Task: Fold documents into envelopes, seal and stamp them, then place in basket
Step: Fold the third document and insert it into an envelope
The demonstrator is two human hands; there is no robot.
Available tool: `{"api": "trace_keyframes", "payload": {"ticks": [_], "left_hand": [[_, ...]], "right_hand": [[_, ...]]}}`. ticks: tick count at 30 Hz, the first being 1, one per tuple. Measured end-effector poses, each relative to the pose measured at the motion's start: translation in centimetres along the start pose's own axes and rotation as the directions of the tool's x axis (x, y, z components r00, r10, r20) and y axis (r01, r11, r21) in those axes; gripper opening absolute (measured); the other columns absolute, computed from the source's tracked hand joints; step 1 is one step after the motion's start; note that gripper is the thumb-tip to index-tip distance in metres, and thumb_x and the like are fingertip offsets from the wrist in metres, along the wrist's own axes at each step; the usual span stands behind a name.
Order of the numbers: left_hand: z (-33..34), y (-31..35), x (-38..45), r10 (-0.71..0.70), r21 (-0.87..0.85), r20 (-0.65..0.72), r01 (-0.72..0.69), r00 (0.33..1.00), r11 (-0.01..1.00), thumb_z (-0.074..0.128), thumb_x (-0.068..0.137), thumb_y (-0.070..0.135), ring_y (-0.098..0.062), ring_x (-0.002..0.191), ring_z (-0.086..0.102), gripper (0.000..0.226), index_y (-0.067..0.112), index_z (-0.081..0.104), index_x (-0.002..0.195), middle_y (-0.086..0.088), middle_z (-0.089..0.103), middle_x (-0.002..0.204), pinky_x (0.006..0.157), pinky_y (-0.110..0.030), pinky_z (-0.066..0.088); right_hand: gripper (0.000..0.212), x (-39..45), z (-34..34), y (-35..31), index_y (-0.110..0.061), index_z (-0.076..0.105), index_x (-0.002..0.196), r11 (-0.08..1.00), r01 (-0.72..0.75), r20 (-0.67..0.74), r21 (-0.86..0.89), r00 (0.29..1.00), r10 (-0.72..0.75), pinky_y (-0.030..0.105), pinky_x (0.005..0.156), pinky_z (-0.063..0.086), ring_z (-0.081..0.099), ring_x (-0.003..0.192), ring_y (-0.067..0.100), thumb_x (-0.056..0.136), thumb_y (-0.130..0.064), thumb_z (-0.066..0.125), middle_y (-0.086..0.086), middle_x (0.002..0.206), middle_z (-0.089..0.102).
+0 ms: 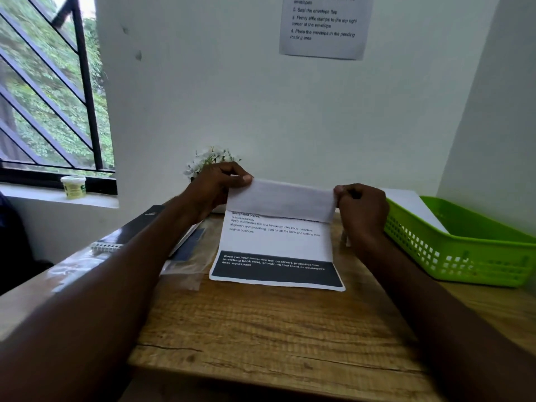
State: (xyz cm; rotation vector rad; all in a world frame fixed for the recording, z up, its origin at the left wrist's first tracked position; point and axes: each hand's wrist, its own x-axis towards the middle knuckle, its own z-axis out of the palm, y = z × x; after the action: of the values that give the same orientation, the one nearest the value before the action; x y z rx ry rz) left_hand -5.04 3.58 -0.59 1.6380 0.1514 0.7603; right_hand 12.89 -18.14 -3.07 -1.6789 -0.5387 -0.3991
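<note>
A printed white document (pixel 277 245) lies on the wooden desk (pixel 261 329), a dark band of text along its near edge. Its far end is lifted and curled over toward me, blank back showing. My left hand (pixel 217 187) pinches the raised edge at its left corner. At the right corner, my right hand (pixel 361 210) pinches the same edge. The green plastic basket (pixel 464 250) stands at the right side of the desk, beside my right forearm.
A clear plastic sleeve (pixel 185 265) and a dark spiral notebook (pixel 136 227) lie left of the document. White flowers (pixel 208 161) stand behind my left hand. A white sheet (pixel 406 198) sits behind the basket. A small jar (pixel 74 186) is on the windowsill. An instruction sheet (pixel 323 24) hangs on the wall.
</note>
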Motion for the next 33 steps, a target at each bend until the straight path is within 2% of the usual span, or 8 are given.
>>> {"api": "trace_keyframes", "payload": {"ticks": [6,9,14,19,22,25,29,33], "left_hand": [[-0.1,-0.1,0.3,0.007,-0.169,-0.05,-0.015,0.999,0.985,0.065,0.091,0.003,-0.013,0.067,0.059,0.03,0.02,0.064,0.067,0.002,0.062,0.071,0.063,-0.024,0.05],[0.5,0.0,0.3,0.012,-0.21,-0.057,-0.024,0.998,0.977,0.064,0.091,0.002,-0.012,0.065,0.06,0.03,0.019,0.065,0.067,0.002,0.062,0.07,0.06,-0.023,0.052],[1.4,0.0,0.4,-0.018,-0.209,-0.033,0.011,0.999,0.978,0.063,0.092,0.006,-0.016,0.057,0.059,0.029,0.019,0.064,0.066,-0.001,0.061,0.066,0.055,-0.023,0.048],[0.7,-0.4,1.0,-0.061,-0.272,-0.161,0.015,0.985,0.962,0.063,0.095,0.02,-0.021,0.072,0.069,0.011,0.013,0.07,0.091,-0.004,0.072,0.085,0.065,-0.03,0.059],[-0.1,-0.9,1.7,-0.105,-0.302,-0.149,0.056,0.983,0.952,0.061,0.1,0.037,-0.026,0.083,0.069,0.026,0.014,0.068,0.091,-0.006,0.072,0.092,0.075,-0.038,0.057],[0.2,-1.0,1.0,-0.206,-0.147,0.06,0.213,0.977,0.966,0.075,0.082,0.058,-0.034,0.107,0.07,0.06,0.009,0.071,0.116,-0.015,0.075,0.114,0.092,-0.048,0.058],[0.9,-1.3,0.6,-0.19,0.017,0.134,0.19,0.973,0.982,0.082,0.08,0.019,-0.04,0.111,0.069,0.054,-0.004,0.066,0.126,-0.026,0.07,0.124,0.095,-0.051,0.059],[-0.2,-1.9,1.0,-0.152,-0.079,0.088,0.159,0.985,0.984,0.077,0.082,0.013,-0.041,0.11,0.071,0.052,-0.001,0.064,0.131,-0.023,0.072,0.123,0.092,-0.052,0.06]], "right_hand": [[0.037,0.0,-0.6,-1.4,-0.013,0.075,0.098,0.873,-0.212,0.089,0.439,0.977,0.193,0.02,0.066,0.05,0.074,0.079,0.011,0.102,-0.045,0.056,0.002,0.092,0.078],[0.046,-0.3,-0.3,-2.1,-0.02,0.076,0.095,0.835,-0.252,0.261,0.49,0.956,0.136,0.034,0.081,0.053,0.07,0.088,0.013,0.092,-0.063,0.062,-0.003,0.097,0.076],[0.005,-1.3,0.2,-1.5,-0.017,0.079,0.089,0.84,-0.225,0.319,0.494,0.946,0.066,0.044,0.084,0.059,0.071,0.084,0.02,0.087,-0.022,0.08,0.006,0.092,0.079],[0.007,-1.0,0.2,-1.3,-0.013,0.079,0.093,0.797,-0.287,0.307,0.532,0.942,0.134,0.045,0.083,0.06,0.072,0.086,0.026,0.087,-0.017,0.079,0.014,0.099,0.078],[0.016,-0.8,0.2,-1.0,-0.01,0.078,0.099,0.757,-0.324,0.302,0.567,0.937,0.176,0.042,0.081,0.06,0.071,0.086,0.027,0.086,-0.019,0.08,0.016,0.104,0.077],[0.017,-0.6,0.4,-0.6,-0.01,0.079,0.097,0.756,-0.325,0.292,0.569,0.939,0.183,0.051,0.089,0.059,0.072,0.087,0.029,0.085,-0.021,0.082,0.018,0.104,0.077],[0.017,-0.6,0.4,-0.3,-0.01,0.078,0.092,0.764,-0.313,0.285,0.564,0.942,0.176,0.05,0.085,0.062,0.072,0.086,0.027,0.086,-0.026,0.082,0.015,0.099,0.078],[0.022,-0.7,0.2,-0.1,-0.012,0.075,0.099,0.776,-0.365,0.384,0.515,0.907,0.172,0.033,0.065,0.062,0.075,0.075,0.02,0.084,-0.025,0.084,0.007,0.091,0.079]]}}
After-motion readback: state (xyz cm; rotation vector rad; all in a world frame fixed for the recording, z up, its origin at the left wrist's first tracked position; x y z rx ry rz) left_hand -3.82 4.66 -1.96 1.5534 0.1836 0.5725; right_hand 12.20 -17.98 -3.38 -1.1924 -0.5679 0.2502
